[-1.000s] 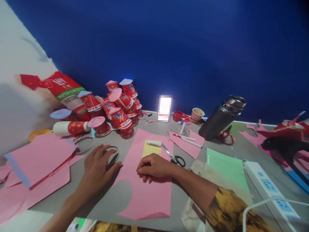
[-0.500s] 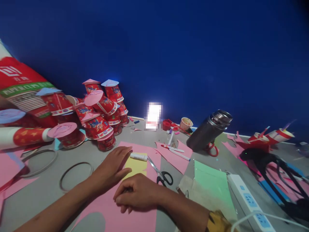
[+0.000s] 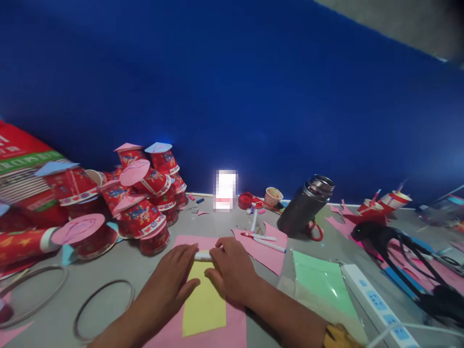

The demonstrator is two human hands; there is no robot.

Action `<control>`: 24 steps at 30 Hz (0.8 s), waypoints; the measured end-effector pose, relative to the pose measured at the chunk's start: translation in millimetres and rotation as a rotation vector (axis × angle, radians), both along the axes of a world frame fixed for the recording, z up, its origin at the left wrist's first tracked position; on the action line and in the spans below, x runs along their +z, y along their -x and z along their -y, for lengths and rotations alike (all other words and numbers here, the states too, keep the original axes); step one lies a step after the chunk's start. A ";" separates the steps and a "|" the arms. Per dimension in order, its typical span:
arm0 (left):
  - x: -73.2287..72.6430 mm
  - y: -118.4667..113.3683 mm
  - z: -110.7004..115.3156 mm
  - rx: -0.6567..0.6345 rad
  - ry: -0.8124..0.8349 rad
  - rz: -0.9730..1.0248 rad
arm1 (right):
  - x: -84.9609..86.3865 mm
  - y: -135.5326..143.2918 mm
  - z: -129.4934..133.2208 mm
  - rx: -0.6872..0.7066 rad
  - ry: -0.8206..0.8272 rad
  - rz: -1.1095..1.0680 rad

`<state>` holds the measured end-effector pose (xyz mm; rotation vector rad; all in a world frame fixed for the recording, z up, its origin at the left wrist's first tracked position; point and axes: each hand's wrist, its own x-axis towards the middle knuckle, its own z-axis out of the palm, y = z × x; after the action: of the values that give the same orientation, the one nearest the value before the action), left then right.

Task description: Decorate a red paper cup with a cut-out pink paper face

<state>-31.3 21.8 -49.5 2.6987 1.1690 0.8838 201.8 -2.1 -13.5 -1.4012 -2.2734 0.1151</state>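
A white tube like a glue stick (image 3: 203, 256) lies crosswise near the far end of a yellow paper sheet (image 3: 205, 304). The yellow sheet rests on a larger pink sheet (image 3: 165, 336). My left hand (image 3: 176, 275) lies along the left side of the yellow sheet, fingers stretched forward to the tube's left end, thumb apart. At the tube's right end is my right hand (image 3: 235, 270), its fingers bent over but spread from the thumb. Its fingertips are partly hidden, and I cannot tell how firmly they touch the tube.
Red paper cups (image 3: 141, 217) with paper tops are stacked at left, near a grey ring (image 3: 103, 309). Markers (image 3: 264, 238) lie on pink paper beyond my right hand. A dark flask (image 3: 304, 208), green sheet (image 3: 319, 275) and power strip (image 3: 377, 299) stand or lie at right.
My right hand has moved forward to the tube's right end and uncovered more of the yellow sheet. The scissors are now out of sight. The view has tilted up.
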 end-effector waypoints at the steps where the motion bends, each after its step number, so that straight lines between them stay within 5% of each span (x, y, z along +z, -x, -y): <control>1: -2.4 0.3 0.1 0.008 -0.005 0.007 | -1.9 0.3 -0.8 -0.007 0.003 0.041; 10: -29.0 0.9 -4.4 0.044 -0.075 0.054 | -17.1 -0.2 -6.7 -0.051 -0.032 0.042; 17: -27.1 -0.2 -7.4 0.005 -0.025 0.065 | -20.6 -7.2 -15.0 -0.146 -0.012 -0.131; 20: -19.1 -2.0 -5.8 0.006 0.026 0.038 | -11.1 -9.2 -19.1 -0.195 0.091 -0.188; 24: -1.7 -6.5 -1.2 0.012 0.112 0.002 | 23.4 -31.6 -29.7 -0.257 0.150 -0.256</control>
<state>-24.8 23.0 -51.2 2.6047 1.1975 0.7968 233.4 27.5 9.9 -1.6394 -1.8945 0.3661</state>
